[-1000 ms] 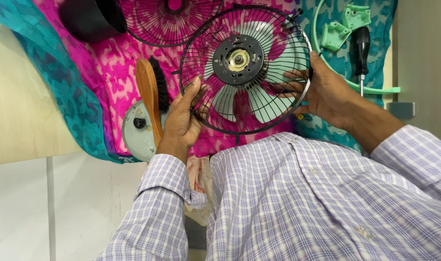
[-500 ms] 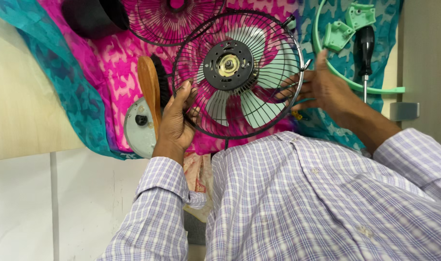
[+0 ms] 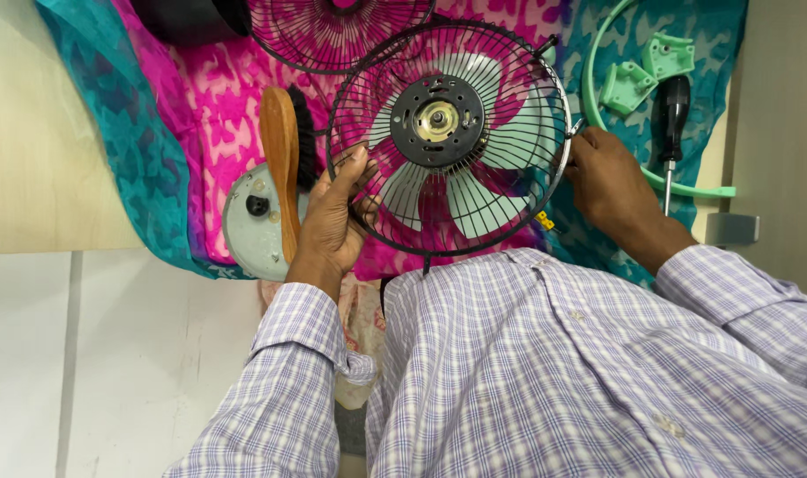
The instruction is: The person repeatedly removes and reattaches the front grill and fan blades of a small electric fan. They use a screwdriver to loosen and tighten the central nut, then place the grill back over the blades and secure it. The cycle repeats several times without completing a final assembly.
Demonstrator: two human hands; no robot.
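The person is holding the black wire fan guard [image 3: 447, 137], its pale green blades inside, over the pink and teal cloth [image 3: 182, 133]. The left hand [image 3: 332, 217] is grasping the left rim; the right hand [image 3: 607, 181] is pinching the right rim at a clip. Compared with a moment ago, the guard is sitting squarer between both hands, suggesting a steadier grip. A wooden brush [image 3: 284, 164] and a screwdriver [image 3: 669, 124] are lying alongside.

There is one view only, from the person's head. It looks almost straight down, over the checked shirt [image 3: 545, 372] in the lower half, to the table [image 3: 58, 133] with its cloth [image 3: 200, 97] above. It is near, at arm's reach from the fan guard [image 3: 452, 137].
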